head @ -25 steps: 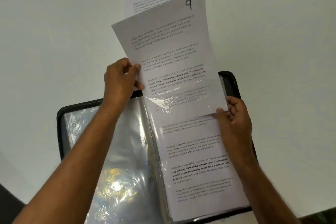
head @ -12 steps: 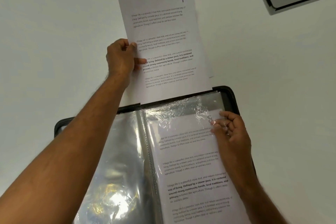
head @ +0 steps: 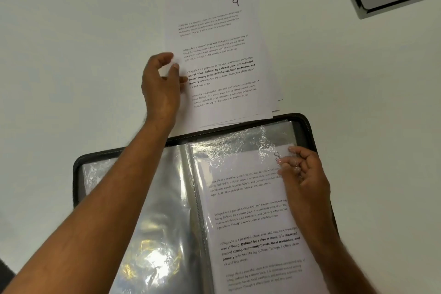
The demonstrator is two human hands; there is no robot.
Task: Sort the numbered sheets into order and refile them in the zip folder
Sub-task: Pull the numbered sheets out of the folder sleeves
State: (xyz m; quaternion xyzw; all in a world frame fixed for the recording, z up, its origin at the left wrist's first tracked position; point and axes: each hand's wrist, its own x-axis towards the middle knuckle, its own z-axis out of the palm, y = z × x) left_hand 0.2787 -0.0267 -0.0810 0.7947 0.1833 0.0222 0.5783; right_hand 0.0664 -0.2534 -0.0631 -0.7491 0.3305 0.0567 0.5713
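The sheet marked 9 (head: 214,59) is lying lengthwise just beyond the zip folder (head: 307,126), left hand (head: 161,86) loosely curled at its edge, while right hand (head: 304,174) fingers are pinching the filed sheet's sleeve (head: 241,198).

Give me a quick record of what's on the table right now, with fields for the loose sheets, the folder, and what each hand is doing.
Loose sheets: sheet marked 9 on top of a small stack on the table, just beyond the folder
Folder: zip folder open flat, clear sleeves showing
Right-hand sleeve: printed sheet inside
Left hand: at the left edge of the sheet marked 9, fingers loosely curled
Right hand: pinches the sleeve's top right corner
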